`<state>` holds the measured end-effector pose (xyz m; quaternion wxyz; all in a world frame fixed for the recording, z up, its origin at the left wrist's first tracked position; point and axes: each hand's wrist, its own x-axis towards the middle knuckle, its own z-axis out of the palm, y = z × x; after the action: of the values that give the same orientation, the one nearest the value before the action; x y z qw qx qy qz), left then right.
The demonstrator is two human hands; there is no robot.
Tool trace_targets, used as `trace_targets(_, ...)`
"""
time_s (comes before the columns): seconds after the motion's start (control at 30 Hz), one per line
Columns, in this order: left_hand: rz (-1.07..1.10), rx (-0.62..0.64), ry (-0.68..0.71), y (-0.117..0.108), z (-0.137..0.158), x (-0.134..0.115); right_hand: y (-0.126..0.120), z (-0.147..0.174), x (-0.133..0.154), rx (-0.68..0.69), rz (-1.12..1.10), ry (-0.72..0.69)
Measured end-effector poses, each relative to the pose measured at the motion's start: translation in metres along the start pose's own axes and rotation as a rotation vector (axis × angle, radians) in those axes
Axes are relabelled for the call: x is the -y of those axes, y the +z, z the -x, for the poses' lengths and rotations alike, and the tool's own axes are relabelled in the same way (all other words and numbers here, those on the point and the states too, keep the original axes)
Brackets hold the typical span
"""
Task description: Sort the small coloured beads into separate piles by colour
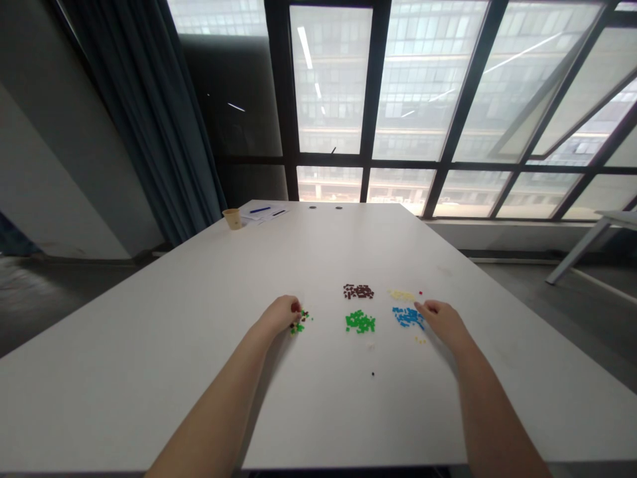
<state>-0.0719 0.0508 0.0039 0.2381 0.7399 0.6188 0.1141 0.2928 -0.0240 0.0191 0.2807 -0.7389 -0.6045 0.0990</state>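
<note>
My left hand [282,313] is at a small mixed pile of green, dark brown and other small pieces [298,326], its fingers curled together at the pile's edge. Whatever those fingers hold, if anything, cannot be made out. My right hand [442,318] is pinched closed beside the blue pieces [408,317], its fingertips between them and the pale yellow pieces [402,295]. Anything in that pinch is too small to see. Between my hands lie a group of dark brown pieces [358,291] and, nearer to me, a group of green pieces [360,322].
One red piece [421,293] lies by the pale yellow group. Some yellow-orange pieces [421,340], whitish pieces [371,346] and a black piece [373,374] lie closer to me. A tan cup [232,219] and papers with pens [263,212] are at the white table's [149,345] far left.
</note>
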Motion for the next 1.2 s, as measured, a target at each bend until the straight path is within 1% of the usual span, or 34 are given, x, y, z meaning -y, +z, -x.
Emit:
trace_targets(0.1, -0.014, -0.053, 0.035, -0.003, 0.001, -0.002, 0.0, 0.0, 0.0, -0.003, -0.003, 0.0)
trace_targets(0.23, 0.076, -0.157, 0.17, -0.007, 0.004, -0.012, 0.0, 0.001, 0.002, -0.052, -0.017, -0.017)
trace_targets(0.33, 0.188, -0.219, 0.301, -0.004, 0.008, -0.027, 0.001, 0.003, 0.008, -0.099, -0.045, -0.054)
trace_targets(0.47, 0.299, -0.339, 0.458, 0.009, 0.022, -0.056, 0.009, 0.007, 0.022, -0.113, -0.065, -0.131)
trace_targets(0.53, 0.292, -0.391, 0.537, 0.017, 0.031, -0.07, 0.015, 0.01, 0.031, -0.1, -0.072, -0.2)
trace_targets(0.63, 0.215, -0.442, 0.695, 0.028, 0.042, -0.083, 0.023, 0.015, 0.043, -0.049, -0.087, -0.335)
trace_targets(0.7, 0.162, -0.458, 0.798, 0.033, 0.045, -0.087, 0.028, 0.019, 0.049, -0.006, -0.1, -0.403)
trace_targets(0.8, 0.119, -0.476, 0.902, 0.038, 0.046, -0.09, 0.031, 0.023, 0.056, 0.034, -0.121, -0.449)
trace_targets(0.87, 0.101, -0.479, 0.933, 0.04, 0.046, -0.09, 0.032, 0.025, 0.059, 0.045, -0.133, -0.463)
trace_targets(0.97, 0.085, -0.473, 0.944, 0.041, 0.046, -0.091, 0.031, 0.028, 0.063, 0.061, -0.149, -0.487)
trace_targets(1.1, 0.079, -0.467, 0.923, 0.042, 0.046, -0.09, 0.027, 0.031, 0.069, 0.075, -0.201, -0.515)
trace_targets(1.2, 0.092, -0.447, 0.89, 0.044, 0.046, -0.09, 0.022, 0.034, 0.074, 0.114, -0.262, -0.577)
